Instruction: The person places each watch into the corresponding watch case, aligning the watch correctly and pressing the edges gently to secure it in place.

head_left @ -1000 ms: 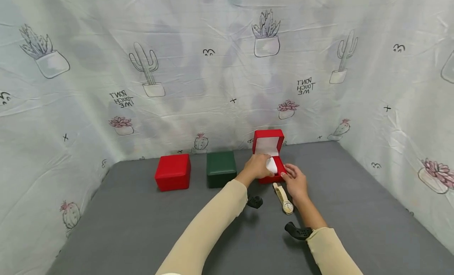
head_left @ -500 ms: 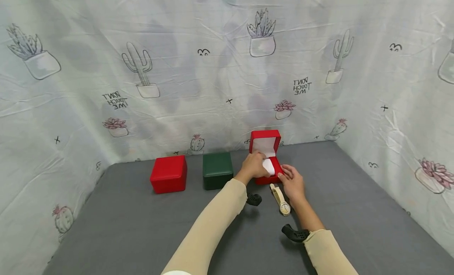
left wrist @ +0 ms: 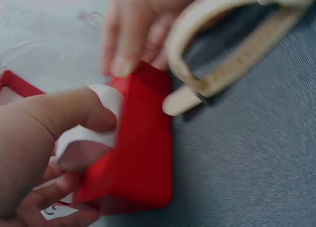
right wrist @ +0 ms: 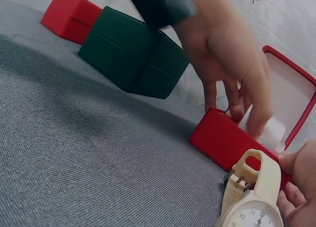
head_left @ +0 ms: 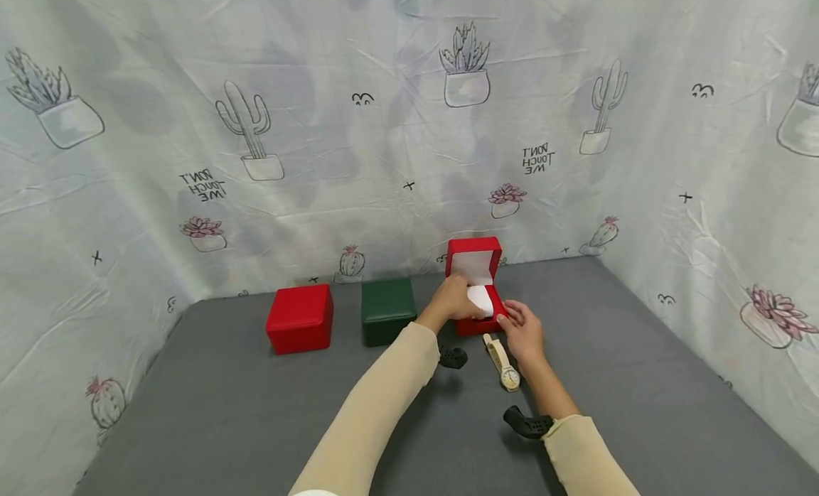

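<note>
An open red watch box [head_left: 472,327] stands at the back of the grey table, its lid [head_left: 474,243] tipped up. Inside it sits a white cushion [head_left: 480,299]. My left hand [head_left: 453,299] reaches into the box, pinching the cushion with its thumb on the front; the other fingers are partly hidden behind. At the box's right end, my right hand [head_left: 525,334] grips the wall, thumb at the front edge and fingers round the side. A cream wristwatch [head_left: 500,362] with a round dial lies just in front of the box, its strap buckled in the right wrist view.
To the left of the open box stand a closed green box [head_left: 387,313] and, farther left, a closed red box [head_left: 299,320]. A patterned cloth [head_left: 384,148] hangs behind the table. Black wrist mounts [head_left: 528,423] stick out from both forearms.
The view has shifted slightly, so everything sits a little farther left. More of the white cushion shows beside my left thumb. Both hands stay at the open box; the watch has not moved.
</note>
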A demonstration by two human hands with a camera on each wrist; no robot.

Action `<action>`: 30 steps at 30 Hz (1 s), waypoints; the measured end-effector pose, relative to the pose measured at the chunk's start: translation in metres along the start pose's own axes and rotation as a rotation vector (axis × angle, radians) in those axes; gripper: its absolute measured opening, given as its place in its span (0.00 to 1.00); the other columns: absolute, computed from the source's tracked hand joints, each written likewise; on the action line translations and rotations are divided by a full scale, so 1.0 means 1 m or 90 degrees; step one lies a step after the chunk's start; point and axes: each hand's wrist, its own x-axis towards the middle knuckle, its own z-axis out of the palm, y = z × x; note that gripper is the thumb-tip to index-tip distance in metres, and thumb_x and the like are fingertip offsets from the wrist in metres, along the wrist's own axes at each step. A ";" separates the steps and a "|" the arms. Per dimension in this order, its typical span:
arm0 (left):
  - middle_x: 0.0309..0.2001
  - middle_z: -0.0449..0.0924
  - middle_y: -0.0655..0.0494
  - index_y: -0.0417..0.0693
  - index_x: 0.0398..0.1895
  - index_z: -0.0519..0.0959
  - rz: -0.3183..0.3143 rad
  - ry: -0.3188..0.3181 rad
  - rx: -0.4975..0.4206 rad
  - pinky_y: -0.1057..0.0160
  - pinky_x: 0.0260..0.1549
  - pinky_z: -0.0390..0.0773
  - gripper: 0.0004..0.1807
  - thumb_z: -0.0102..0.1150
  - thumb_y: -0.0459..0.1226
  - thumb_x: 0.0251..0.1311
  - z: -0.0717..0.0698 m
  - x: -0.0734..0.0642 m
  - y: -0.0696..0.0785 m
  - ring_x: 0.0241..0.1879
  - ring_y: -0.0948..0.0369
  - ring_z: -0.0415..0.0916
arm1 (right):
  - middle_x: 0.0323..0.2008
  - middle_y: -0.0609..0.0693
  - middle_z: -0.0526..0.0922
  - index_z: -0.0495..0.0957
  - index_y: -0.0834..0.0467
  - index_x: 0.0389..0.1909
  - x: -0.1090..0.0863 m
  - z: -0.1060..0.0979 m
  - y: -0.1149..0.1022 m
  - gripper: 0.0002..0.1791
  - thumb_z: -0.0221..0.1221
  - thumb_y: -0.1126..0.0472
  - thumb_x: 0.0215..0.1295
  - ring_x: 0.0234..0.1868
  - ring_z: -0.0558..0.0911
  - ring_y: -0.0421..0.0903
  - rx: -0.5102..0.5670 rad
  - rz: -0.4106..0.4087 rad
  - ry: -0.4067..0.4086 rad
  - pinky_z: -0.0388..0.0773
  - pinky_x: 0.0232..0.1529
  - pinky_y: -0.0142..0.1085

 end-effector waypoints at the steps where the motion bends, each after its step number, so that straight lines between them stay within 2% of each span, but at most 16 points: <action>1: 0.51 0.77 0.52 0.46 0.56 0.75 0.007 0.016 -0.024 0.61 0.44 0.79 0.34 0.74 0.47 0.45 -0.002 -0.001 -0.001 0.46 0.58 0.73 | 0.65 0.63 0.71 0.65 0.65 0.65 0.000 0.001 0.000 0.24 0.54 0.69 0.69 0.66 0.72 0.56 0.004 -0.002 0.000 0.68 0.66 0.48; 4: 0.54 0.73 0.50 0.47 0.57 0.71 0.028 0.053 -0.085 0.61 0.42 0.78 0.34 0.73 0.47 0.47 -0.010 -0.008 -0.002 0.47 0.58 0.72 | 0.65 0.63 0.71 0.65 0.66 0.66 0.002 0.001 0.000 0.24 0.53 0.69 0.69 0.66 0.72 0.55 0.006 -0.006 0.000 0.68 0.65 0.47; 8: 0.58 0.69 0.49 0.47 0.61 0.68 0.041 0.048 -0.145 0.62 0.41 0.78 0.36 0.71 0.45 0.49 -0.019 -0.026 -0.003 0.48 0.57 0.70 | 0.64 0.63 0.72 0.66 0.65 0.65 0.005 -0.001 0.000 0.24 0.54 0.69 0.68 0.65 0.73 0.55 -0.018 -0.020 0.012 0.68 0.65 0.46; 14: 0.57 0.70 0.50 0.47 0.64 0.65 0.040 0.035 -0.250 0.63 0.41 0.79 0.37 0.70 0.40 0.50 -0.021 -0.065 -0.013 0.50 0.57 0.72 | 0.58 0.64 0.78 0.72 0.66 0.59 -0.004 -0.007 -0.009 0.21 0.58 0.64 0.67 0.60 0.78 0.58 -0.146 -0.116 0.088 0.75 0.59 0.48; 16: 0.56 0.71 0.51 0.48 0.63 0.66 0.038 0.035 -0.285 0.63 0.41 0.80 0.37 0.72 0.39 0.49 -0.019 -0.077 -0.017 0.51 0.57 0.73 | 0.54 0.63 0.81 0.76 0.65 0.55 -0.011 -0.011 -0.014 0.18 0.59 0.61 0.67 0.55 0.81 0.57 -0.185 -0.151 0.112 0.79 0.54 0.47; 18: 0.55 0.72 0.52 0.50 0.62 0.68 0.029 0.033 -0.311 0.63 0.40 0.80 0.37 0.74 0.41 0.47 -0.017 -0.089 -0.021 0.50 0.57 0.74 | 0.49 0.61 0.83 0.79 0.63 0.50 -0.019 -0.017 -0.018 0.16 0.59 0.56 0.67 0.51 0.83 0.56 -0.230 -0.168 0.113 0.82 0.48 0.46; 21: 0.54 0.72 0.54 0.55 0.61 0.69 0.000 0.035 -0.332 0.64 0.39 0.80 0.37 0.76 0.43 0.46 -0.014 -0.102 -0.026 0.50 0.59 0.74 | 0.45 0.60 0.85 0.83 0.62 0.43 -0.030 -0.027 -0.021 0.18 0.59 0.50 0.67 0.48 0.83 0.55 -0.302 -0.177 0.050 0.80 0.45 0.47; 23: 0.55 0.72 0.55 0.57 0.61 0.70 -0.016 0.035 -0.345 0.63 0.39 0.80 0.37 0.76 0.44 0.45 -0.014 -0.109 -0.030 0.50 0.59 0.73 | 0.46 0.59 0.84 0.84 0.61 0.40 -0.036 -0.033 -0.021 0.20 0.59 0.47 0.66 0.50 0.81 0.56 -0.354 -0.180 -0.030 0.78 0.48 0.50; 25: 0.55 0.72 0.55 0.58 0.60 0.70 -0.027 0.036 -0.353 0.63 0.39 0.80 0.36 0.76 0.44 0.45 -0.013 -0.113 -0.033 0.51 0.58 0.73 | 0.51 0.60 0.82 0.85 0.60 0.40 -0.042 -0.039 -0.021 0.21 0.60 0.45 0.65 0.53 0.80 0.58 -0.392 -0.189 -0.132 0.78 0.51 0.52; 28: 0.55 0.72 0.56 0.60 0.60 0.71 -0.032 0.035 -0.362 0.62 0.39 0.79 0.35 0.76 0.44 0.46 -0.011 -0.118 -0.036 0.51 0.58 0.73 | 0.57 0.63 0.78 0.84 0.60 0.43 -0.047 -0.047 -0.019 0.18 0.64 0.49 0.61 0.56 0.79 0.60 -0.400 -0.209 -0.277 0.78 0.52 0.52; 30: 0.55 0.72 0.57 0.61 0.60 0.71 -0.029 0.033 -0.366 0.63 0.38 0.78 0.35 0.75 0.44 0.46 -0.010 -0.119 -0.035 0.51 0.58 0.73 | 0.59 0.65 0.76 0.84 0.59 0.41 -0.048 -0.051 -0.017 0.15 0.66 0.53 0.59 0.57 0.78 0.61 -0.377 -0.223 -0.336 0.80 0.51 0.47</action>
